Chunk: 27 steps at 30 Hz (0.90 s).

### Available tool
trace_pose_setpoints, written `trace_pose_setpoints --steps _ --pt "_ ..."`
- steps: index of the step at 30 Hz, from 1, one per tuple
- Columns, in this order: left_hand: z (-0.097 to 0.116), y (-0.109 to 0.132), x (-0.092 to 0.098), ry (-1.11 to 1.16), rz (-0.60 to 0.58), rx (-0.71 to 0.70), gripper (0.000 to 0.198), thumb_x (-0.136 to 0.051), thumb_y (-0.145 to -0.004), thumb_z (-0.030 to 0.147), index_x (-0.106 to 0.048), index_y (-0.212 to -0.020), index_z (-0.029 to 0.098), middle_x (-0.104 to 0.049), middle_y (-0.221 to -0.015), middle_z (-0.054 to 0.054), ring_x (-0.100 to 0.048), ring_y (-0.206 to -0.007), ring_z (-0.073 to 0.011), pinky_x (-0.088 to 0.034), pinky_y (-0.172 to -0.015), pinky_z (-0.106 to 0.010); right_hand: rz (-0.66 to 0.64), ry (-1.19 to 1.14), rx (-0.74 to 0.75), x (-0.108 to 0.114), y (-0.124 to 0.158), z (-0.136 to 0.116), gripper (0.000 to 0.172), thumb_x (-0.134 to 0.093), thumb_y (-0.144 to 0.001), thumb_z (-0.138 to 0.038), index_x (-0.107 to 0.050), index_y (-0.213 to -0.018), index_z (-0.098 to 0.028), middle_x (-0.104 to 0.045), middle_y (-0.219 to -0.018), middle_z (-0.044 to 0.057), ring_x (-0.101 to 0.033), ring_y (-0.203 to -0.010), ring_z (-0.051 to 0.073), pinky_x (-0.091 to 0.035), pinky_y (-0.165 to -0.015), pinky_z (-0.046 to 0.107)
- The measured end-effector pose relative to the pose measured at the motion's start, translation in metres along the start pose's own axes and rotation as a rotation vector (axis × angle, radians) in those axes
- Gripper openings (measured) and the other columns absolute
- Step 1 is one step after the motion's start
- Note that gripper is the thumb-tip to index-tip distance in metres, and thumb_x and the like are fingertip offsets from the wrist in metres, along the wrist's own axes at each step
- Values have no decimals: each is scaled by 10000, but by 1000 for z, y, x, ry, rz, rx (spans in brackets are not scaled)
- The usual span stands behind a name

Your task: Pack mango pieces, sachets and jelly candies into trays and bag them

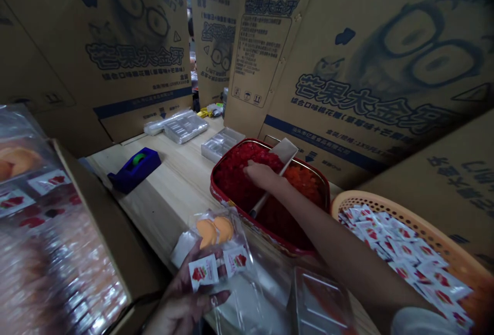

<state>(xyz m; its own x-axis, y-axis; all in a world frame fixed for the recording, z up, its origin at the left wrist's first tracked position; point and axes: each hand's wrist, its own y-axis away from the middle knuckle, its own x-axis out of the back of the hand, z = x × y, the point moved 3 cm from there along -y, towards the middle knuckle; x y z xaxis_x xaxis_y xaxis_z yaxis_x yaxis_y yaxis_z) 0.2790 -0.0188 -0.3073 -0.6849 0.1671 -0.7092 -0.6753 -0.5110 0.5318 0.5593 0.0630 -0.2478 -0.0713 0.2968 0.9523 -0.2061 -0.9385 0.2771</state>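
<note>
My left hand (179, 299) grips a clear plastic tray (241, 299) from its near left side. Two orange rounded pieces (214, 230) sit in its far end, with two small white sachets (203, 272) printed with a red picture in front of them. Over a red-rimmed tub (218, 193), my right hand (260, 174) reaches down into small red pieces (239, 162). Its fingers are curled in and their tips are partly hidden among the pieces. A whitish divider (284, 150) slants across the tub, with orange-red pieces (304, 178) beyond it.
An orange perforated basket (355, 197) of sachets stands at the right. Left are a blue tape dispenser (137, 170) and an open carton (96, 222) of packed trays. Clear trays (222, 143) lie behind; another clear tray (320, 301) is near me. Tall cardboard boxes (309, 41) wall the table.
</note>
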Motion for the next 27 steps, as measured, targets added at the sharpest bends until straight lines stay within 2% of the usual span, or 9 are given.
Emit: trace_pose_setpoints --steps 3,5,9,14,19,21,25,27 --pt "-1 -1 1 5 -29 -8 900 -649 -555 40 -324 -1344 327 -521 -1271 -81 -501 -1114 -336 -407 -908 -492 -114 -21 73 -2 3 -8 227 -562 -765 -212 -664 -964 -176 -648 -1025 114 -612 -940 210 -457 -729 231" --pt "-2 -1 1 8 -46 -9 872 -633 -567 39 -338 -1340 314 -538 -1248 -89 -504 -1113 -336 -410 -904 -492 -182 -38 94 -9 2 -16 248 -662 -669 -222 -688 -910 -174 -680 -932 98 -628 -896 212 -462 -701 222" --pt "-3 -2 3 25 -69 -9 886 -608 -570 18 -318 -1346 334 -548 -1239 -81 -503 -1119 -335 -414 -897 -495 -200 -94 78 -24 -6 -25 264 -660 -636 -164 -693 -896 -130 -681 -905 144 -626 -895 232 -460 -692 245" --pt "-2 -4 5 29 -64 -25 896 -587 -603 -1 -282 -1342 403 -542 -1260 -39 -512 -1121 -305 -408 -911 -486 -195 -274 124 -26 -12 -10 181 -585 -659 -122 -693 -804 -116 -684 -811 100 -622 -774 186 -436 -642 224" --pt "-3 -9 7 111 -108 -63 863 -546 -630 -26 -274 -1357 351 -571 -1225 -48 -529 -1105 -272 -388 -945 -491 -147 -538 143 -8 -1 6 246 -466 -759 -231 -616 -914 -112 -633 -725 15 -545 -602 89 -409 -543 177" --pt "-3 -11 6 147 -115 -91 854 -530 -644 -34 -259 -1361 343 -564 -1233 -47 -538 -1094 -262 -384 -955 -495 -140 -748 135 1 13 6 260 -454 -764 -290 -583 -909 -117 -584 -655 -13 -496 -533 70 -383 -492 170" --pt "0 -14 2 148 -108 -132 858 -526 -648 -57 -260 -1353 354 -569 -1225 -38 -571 -1047 -244 -387 -959 -498 -267 -1318 168 14 48 -10 242 -592 -663 -347 -552 -766 -132 -510 -565 -47 -415 -465 43 -282 -418 156" --pt "2 -14 -1 138 -109 -146 851 -529 -639 -66 -282 -1341 346 -584 -1201 -34 -581 -1030 -243 -391 -953 -505 -339 -1396 170 16 63 -19 252 -632 -638 -350 -546 -742 -137 -536 -573 -39 -430 -465 44 -266 -408 157"
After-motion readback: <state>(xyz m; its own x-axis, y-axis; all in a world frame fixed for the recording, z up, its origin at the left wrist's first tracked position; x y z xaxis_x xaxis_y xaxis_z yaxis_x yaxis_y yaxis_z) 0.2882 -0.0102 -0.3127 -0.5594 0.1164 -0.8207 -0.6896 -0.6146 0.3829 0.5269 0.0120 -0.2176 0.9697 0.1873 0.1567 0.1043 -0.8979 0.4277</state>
